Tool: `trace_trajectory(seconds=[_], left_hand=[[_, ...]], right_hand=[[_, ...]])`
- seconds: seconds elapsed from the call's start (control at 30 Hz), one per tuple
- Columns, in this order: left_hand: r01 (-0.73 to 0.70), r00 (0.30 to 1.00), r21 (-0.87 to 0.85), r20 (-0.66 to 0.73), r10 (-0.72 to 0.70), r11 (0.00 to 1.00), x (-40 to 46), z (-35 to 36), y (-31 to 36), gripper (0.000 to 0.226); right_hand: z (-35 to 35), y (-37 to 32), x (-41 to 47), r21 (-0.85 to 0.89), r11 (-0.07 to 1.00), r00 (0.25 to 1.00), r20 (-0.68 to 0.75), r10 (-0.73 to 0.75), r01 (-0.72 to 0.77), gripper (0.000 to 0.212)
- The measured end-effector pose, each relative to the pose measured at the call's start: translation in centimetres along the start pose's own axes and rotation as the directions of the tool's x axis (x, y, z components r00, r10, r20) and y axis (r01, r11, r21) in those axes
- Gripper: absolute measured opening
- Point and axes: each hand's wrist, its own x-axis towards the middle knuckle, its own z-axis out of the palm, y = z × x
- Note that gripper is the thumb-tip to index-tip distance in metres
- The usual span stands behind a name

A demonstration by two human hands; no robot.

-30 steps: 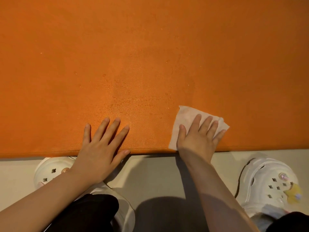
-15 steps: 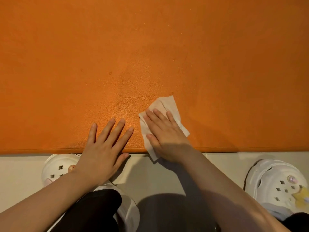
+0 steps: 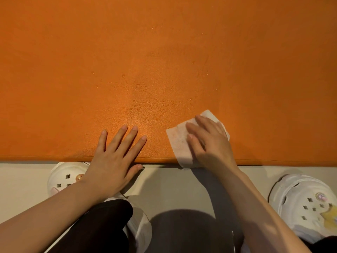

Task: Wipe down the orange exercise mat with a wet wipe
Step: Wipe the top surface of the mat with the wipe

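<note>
Orange exercise mat is lying on the pale floor, beaded with droplets, while your right hand is pressing the wet wipe flat at its near edge, your left hand spreading beside it, white clogs flanking your arms.

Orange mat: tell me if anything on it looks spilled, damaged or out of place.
Only small droplets bead on the orange mat beyond the left hand, and the wet wipe overhangs its near edge. No damage shows.
</note>
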Motion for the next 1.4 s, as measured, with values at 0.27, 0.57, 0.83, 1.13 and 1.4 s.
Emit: trace_trajectory(seconds=[0.27, 0.57, 0.83, 1.13, 1.4], left_hand=[[0.004, 1.0, 0.003, -0.023, -0.004, 1.0, 0.1, 0.1, 0.1, 0.067], [-0.002, 0.999, -0.009, -0.037, 0.002, 1.0, 0.0, 0.1, 0.0, 0.067], [0.002, 1.0, -0.069, -0.006, -0.003, 0.998, 0.0, -0.5, 0.0, 0.064], [-0.367, 0.928, -0.077, 0.028, 0.37, 0.927, 3.7, -1.7, 3.2, 0.057], [-0.355, 0.934, -0.072, 0.022, 0.357, 0.932, 3.2, -0.8, 3.3, 0.06]], right_hand=[[5.5, -3.3, -0.2, -0.188, 0.972, 0.989, -0.071, 0.132, -0.143, 0.063], [6.0, -2.4, -3.7, -0.09, 0.985, 0.989, 0.01, -0.145, 0.145, 0.047], [1.4, -0.5, 0.1, -0.036, 0.956, 0.936, -0.221, 0.275, -0.29, 0.032], [-2.9, 0.2, 2.7, -0.198, 0.934, 0.921, 0.199, 0.335, -0.297, 0.019], [-4.9, -0.2, 2.8, -0.252, 0.925, 0.905, 0.248, 0.345, -0.283, 0.023]])
